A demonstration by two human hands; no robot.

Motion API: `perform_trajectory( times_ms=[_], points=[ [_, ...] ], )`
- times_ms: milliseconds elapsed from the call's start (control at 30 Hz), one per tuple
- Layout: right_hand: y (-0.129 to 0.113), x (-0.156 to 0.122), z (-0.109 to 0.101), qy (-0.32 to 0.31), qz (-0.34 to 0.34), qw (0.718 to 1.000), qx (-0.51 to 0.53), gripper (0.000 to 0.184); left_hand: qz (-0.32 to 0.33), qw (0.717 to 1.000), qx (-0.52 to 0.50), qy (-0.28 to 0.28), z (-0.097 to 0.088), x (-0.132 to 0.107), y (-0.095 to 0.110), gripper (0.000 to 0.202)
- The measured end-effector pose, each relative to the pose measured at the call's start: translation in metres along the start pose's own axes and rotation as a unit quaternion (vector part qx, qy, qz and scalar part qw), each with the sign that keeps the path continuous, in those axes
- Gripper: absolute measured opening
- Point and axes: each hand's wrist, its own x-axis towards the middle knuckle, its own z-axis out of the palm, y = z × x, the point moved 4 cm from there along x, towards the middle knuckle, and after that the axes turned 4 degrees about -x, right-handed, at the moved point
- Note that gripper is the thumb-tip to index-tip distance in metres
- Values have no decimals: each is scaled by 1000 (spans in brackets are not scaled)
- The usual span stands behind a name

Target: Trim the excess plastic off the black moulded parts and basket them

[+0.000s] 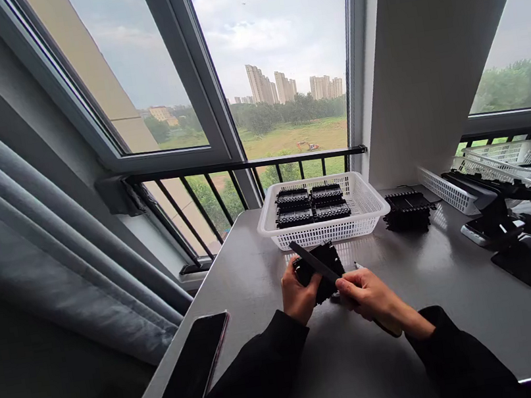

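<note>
My left hand (296, 295) grips a black plastic part (324, 265) with ribbed edges, held tilted just above the grey table (441, 306). My right hand (370, 296) holds a thin dark flat tool (310, 259) like a file, its blade laid across the part's upper face. Both sleeves are black. Beyond the hands stands a white plastic basket (367, 209) with several black parts of the same kind lying flat in it.
A stack of black parts (407, 209) sits right of the basket. More white baskets (448, 190) and a dark stand (523, 253) are at the far right. A dark phone (192, 376) lies at the table's left edge. Window railing (240, 165) runs behind.
</note>
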Motion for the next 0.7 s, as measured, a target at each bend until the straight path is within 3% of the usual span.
perform_trajectory(
  times_ms=[200,333,433,600,700],
  points=[
    [-1,2,-17,81,-38,994,-56,50,-21,999,-27,20,-2,2,1,27],
    [-4,1,-25,144,-59,977,-145,47,-95,992,-81,4,-1,2,-8,40],
    [-4,0,-28,180,-70,972,-134,47,-145,979,-141,7,-2,5,-15,51],
    [-3,0,-29,184,-65,978,-76,39,-149,956,-237,84,-7,9,-18,69],
    [-6,0,-23,125,-52,989,-60,40,-173,946,-263,71,-3,7,-18,74]
  ],
)
